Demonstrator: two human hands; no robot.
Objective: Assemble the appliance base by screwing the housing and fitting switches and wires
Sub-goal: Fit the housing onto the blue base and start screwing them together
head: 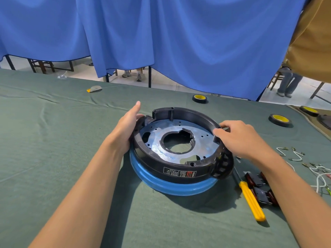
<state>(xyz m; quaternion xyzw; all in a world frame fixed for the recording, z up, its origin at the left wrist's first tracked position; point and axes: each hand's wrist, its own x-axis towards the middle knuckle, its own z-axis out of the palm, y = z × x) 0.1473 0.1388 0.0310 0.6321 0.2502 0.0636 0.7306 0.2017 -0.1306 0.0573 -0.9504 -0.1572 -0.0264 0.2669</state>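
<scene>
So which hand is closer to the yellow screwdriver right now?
Right. The right hand is at the right rim of the black housing, and the yellow screwdriver lies just beyond that side, toward the person. The left hand is at the opposite, left rim.

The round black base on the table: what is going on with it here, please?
A person steadies the appliance base, a black housing on a blue ring, on the green-covered table. The left hand holds its left rim; the right hand pinches the right rim with its fingers. A yellow screwdriver, black switches and white wires lie to the right, untouched.
</scene>
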